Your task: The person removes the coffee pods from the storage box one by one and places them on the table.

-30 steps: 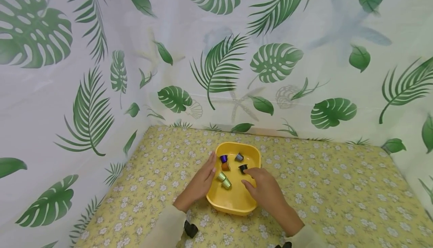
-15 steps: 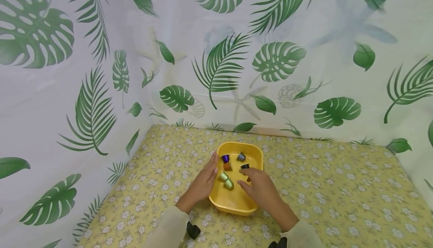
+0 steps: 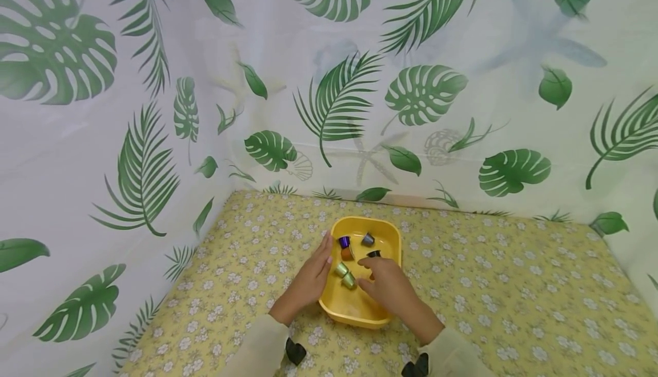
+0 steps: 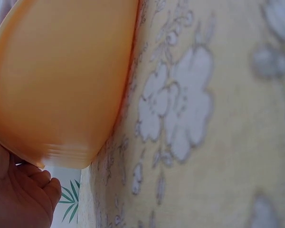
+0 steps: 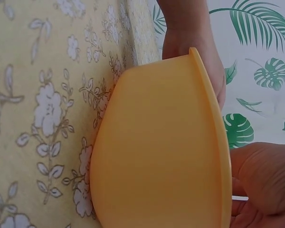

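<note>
A yellow plastic tub (image 3: 354, 308) holds several small coffee capsules. At its far end lie a dark blue capsule (image 3: 344, 242), an orange capsule (image 3: 346, 254) touching it and a grey capsule (image 3: 368, 239). Two pale green capsules (image 3: 345, 275) lie together near the left wall. My left hand (image 3: 308, 277) grips the tub's left rim, thumb on the rim and fingers outside. Over the tub's right half hovers my right hand (image 3: 388, 283), index finger and thumb apart with nothing visible between them. It partly covers a black capsule (image 3: 374, 254).
The tub stands on a table with a yellow flowered cloth (image 3: 488, 285). White sheeting printed with green leaves (image 3: 339, 103) rises behind and to the left. Black wrist devices (image 3: 295, 351) sit by both sleeves.
My right hand has moved slightly left and nearer, its index finger away from the black capsule toward the green ones. The left hand keeps its place on the tub.
</note>
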Demonstrator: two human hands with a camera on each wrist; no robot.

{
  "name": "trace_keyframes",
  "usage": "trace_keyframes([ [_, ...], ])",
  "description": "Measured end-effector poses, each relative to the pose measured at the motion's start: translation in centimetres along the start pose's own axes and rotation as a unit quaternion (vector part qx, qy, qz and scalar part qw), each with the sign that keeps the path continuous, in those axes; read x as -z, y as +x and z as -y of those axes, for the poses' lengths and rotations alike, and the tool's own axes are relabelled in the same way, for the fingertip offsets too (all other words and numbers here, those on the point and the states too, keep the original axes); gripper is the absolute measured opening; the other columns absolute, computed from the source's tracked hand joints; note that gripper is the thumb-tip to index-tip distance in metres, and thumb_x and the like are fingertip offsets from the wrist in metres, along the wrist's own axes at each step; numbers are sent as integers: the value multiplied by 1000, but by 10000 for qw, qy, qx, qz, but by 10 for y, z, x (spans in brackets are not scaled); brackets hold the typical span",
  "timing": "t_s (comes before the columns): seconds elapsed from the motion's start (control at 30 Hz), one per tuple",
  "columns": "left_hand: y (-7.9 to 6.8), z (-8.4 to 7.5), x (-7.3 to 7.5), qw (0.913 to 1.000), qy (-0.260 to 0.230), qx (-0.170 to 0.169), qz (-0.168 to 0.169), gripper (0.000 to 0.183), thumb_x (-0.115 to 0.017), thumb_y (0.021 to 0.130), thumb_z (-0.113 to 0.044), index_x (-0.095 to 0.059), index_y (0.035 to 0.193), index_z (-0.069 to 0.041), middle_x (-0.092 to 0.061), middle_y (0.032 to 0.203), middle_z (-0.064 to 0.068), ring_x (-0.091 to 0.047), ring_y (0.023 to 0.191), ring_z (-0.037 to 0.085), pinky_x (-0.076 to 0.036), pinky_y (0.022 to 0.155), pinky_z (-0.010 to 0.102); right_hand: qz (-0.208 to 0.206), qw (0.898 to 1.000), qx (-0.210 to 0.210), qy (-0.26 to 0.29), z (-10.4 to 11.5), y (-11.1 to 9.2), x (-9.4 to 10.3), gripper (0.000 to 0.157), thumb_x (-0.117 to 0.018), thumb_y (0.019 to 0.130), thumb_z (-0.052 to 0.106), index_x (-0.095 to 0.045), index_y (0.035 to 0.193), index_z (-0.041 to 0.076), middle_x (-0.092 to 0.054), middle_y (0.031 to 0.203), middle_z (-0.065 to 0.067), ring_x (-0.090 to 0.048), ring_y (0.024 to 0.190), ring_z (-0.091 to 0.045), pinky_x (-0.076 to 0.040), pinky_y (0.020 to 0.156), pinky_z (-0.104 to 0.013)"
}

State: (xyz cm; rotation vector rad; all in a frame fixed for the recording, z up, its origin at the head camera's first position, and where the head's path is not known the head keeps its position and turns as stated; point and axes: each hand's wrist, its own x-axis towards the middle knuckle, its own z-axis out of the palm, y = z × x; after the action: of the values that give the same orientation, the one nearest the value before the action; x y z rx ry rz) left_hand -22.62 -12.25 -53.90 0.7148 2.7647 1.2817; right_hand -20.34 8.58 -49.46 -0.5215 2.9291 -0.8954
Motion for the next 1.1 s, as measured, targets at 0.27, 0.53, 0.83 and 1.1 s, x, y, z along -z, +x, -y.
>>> trace_keyframes([
  [0.27,1,2,-1,10000,5,-29,-6,53,-28,113,-13,-12,161,2,0,169,7,-10,155,34,-15,123,54,117,9999,36,-123,2,4,-7,41,-82,87,16,-70,123,0,-70,120,-14,-70,93,-27,-60,77,-41],
  [0.53,0,5,-1,10000,32,4,-60,52,-28,113,-14,-13,161,2,-1,169,7,-10,155,33,-15,123,54,184,9994,31,-276,5,10,-12,41,-81,88,19,-70,123,-1,-71,118,-14,-67,106,-31,-57,89,-47],
  [0.83,0,6,0,9999,29,-44,-150,52,-30,113,-12,-13,160,4,-4,169,16,-11,154,35,-16,122,55,317,9986,39,-413,10,18,-17,39,-81,88,19,-72,120,-2,-73,109,-13,-68,98,-29,-57,86,-45],
  [1.1,-1,7,0,9999,61,28,-129,53,-29,113,-12,-13,160,3,-4,169,17,-11,155,34,-16,123,54,322,9985,264,-358,10,20,-24,27,-81,88,15,-74,109,0,-66,81,-1,-50,63,-10,-45,63,-30],
])
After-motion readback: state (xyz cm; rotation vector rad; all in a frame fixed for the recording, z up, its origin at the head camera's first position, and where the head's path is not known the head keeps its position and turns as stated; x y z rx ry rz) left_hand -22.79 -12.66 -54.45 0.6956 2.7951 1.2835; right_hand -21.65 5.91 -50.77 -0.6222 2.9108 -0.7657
